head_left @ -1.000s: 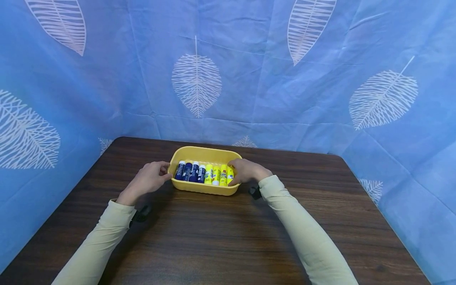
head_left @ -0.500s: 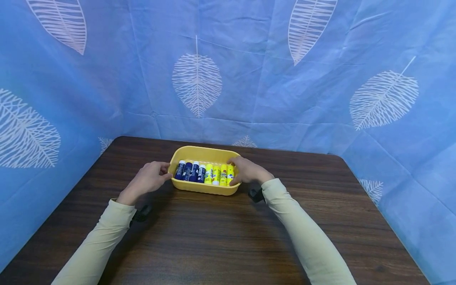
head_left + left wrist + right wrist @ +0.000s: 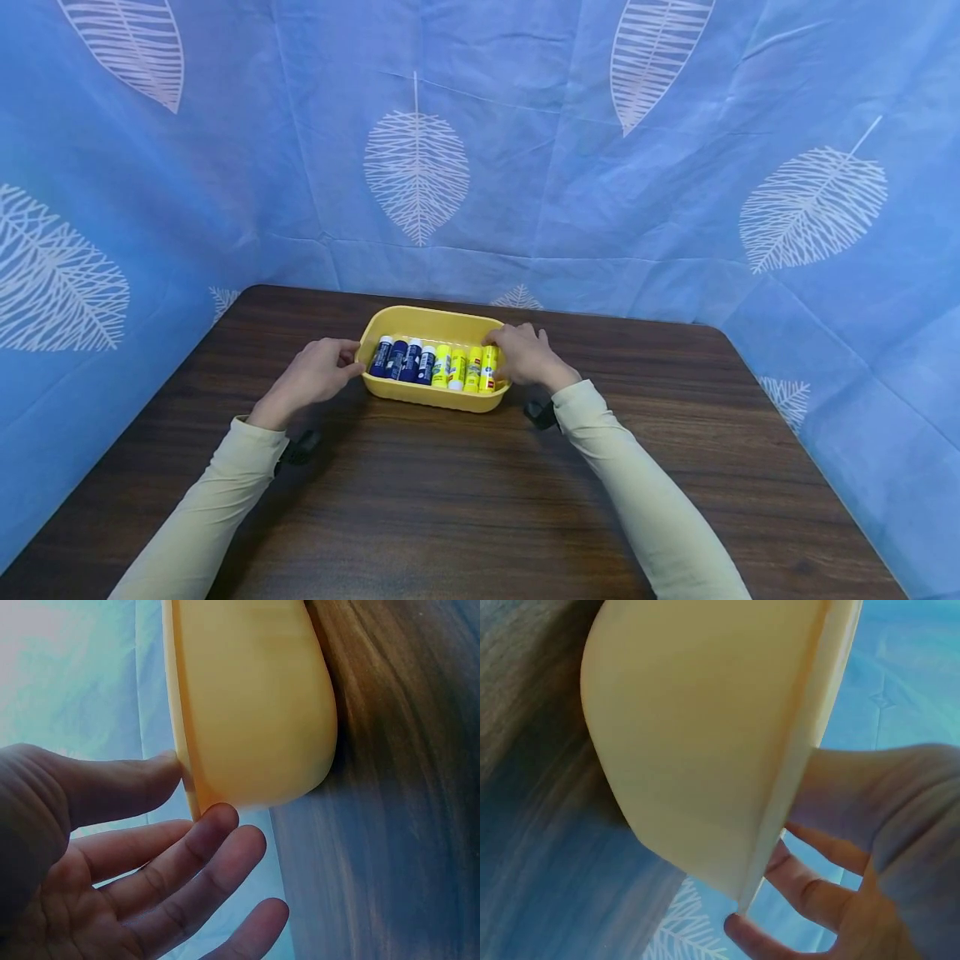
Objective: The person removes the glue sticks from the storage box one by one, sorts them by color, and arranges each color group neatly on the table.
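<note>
With its fingers, your left hand (image 3: 318,372) holds the oblong yellow plastic tray (image 3: 431,323) on the brown wooden surface (image 3: 450,500). Whether your right hand (image 3: 531,358) grips is unclear; the rightmost yellow cylindrical stick (image 3: 487,368) now shows red, probably turned in place.

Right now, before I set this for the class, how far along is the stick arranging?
Looks done: four dark blue sticks and four yellow sticks lie side by side in the yellow tray, grouped by colour.

In hand: the right hand is over the tray's right end, beside the yellow group; the left hand touches its left end.

Left: perhaps only taking the hands away, as both are at the tray.
</note>
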`<act>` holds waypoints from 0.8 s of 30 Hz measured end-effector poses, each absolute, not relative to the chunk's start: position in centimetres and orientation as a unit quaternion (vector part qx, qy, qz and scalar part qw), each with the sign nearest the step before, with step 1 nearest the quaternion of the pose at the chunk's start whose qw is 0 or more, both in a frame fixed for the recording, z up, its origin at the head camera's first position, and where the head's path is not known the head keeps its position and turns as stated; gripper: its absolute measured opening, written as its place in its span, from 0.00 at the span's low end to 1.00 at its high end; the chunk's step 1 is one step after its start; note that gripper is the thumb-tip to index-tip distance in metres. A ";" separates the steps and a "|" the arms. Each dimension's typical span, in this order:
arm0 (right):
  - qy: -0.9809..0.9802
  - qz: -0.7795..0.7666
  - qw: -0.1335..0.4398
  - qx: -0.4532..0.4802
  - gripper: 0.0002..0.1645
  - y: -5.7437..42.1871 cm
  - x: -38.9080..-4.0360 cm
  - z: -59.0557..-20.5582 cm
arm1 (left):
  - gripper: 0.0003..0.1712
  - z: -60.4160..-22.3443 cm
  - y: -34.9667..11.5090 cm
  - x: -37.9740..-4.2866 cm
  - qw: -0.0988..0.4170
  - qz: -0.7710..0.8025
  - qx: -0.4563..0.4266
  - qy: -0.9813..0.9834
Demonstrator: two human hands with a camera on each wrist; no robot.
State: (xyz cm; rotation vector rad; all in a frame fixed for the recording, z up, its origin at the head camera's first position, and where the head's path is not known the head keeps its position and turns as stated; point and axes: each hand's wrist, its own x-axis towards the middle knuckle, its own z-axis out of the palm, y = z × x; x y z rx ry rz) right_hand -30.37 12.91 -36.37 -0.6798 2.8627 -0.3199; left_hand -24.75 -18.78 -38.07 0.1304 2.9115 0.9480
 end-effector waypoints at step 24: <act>0.910 -0.206 0.156 -0.325 0.30 11.6 -30.0 -36.5 | 0.28 -38.2 -18.9 -25.1 0.061 0.339 0.034 0.938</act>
